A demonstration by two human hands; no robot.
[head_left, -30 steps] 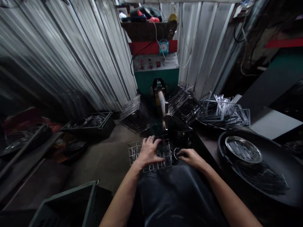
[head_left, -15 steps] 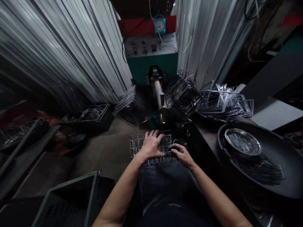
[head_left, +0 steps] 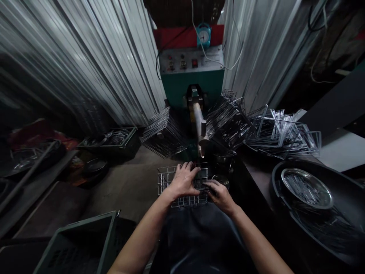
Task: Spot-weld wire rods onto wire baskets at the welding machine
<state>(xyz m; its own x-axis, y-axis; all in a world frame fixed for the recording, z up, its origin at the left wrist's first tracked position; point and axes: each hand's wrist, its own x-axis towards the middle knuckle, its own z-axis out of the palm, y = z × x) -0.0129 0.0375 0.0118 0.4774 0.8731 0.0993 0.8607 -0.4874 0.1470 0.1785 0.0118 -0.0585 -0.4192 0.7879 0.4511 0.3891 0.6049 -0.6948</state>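
A small rectangular wire basket (head_left: 164,182) is held close in front of my body, below the welding machine's electrode arm (head_left: 200,131). My left hand (head_left: 185,180) lies across the basket's top, fingers curled over its far edge and thumb along the near side. At the basket's right end, my right hand (head_left: 219,192) has its fingertips pinched together against the wires. Whether a small part sits in that pinch is too dark to make out.
Bent wire frames (head_left: 164,131) are stacked left of the arm, more frames (head_left: 228,121) right of it. A black basin (head_left: 281,201) holds loose rods and a metal bowl (head_left: 305,188) of short rods. An open green crate (head_left: 110,236) stands lower left. A clock (head_left: 203,35) hangs above the control panel (head_left: 209,59).
The view has shifted, so the surroundings sit slightly lower and mostly further right. Both hands stay on the basket, with the right hand turned slightly at its right end.
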